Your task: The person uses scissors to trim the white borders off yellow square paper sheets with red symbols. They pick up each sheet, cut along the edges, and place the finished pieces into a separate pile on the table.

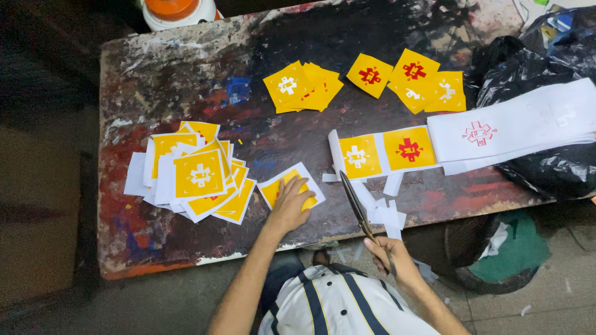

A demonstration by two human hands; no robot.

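Observation:
My left hand [290,203] presses flat on a yellow sticker with a white border [273,188] near the table's front edge. My right hand [390,255] grips the handles of dark scissors [354,200], blades closed and pointing away from me. Just beyond the blade tips lies a white paper strip [397,150] printed with two yellow squares, one with a white emblem and one with a red emblem. Left of my left hand sits a loose pile of white-bordered yellow stickers [192,175]. Trimmed yellow squares lie farther back in a stack [303,87] and a spread [413,79].
The table [167,74] is dark and paint-stained. White paper offcuts [386,209] lie by the scissors. A thick stack of white printed strips [528,124] rests on black plastic bags [546,59] at right. An orange-lidded white container [177,11] stands at the back left.

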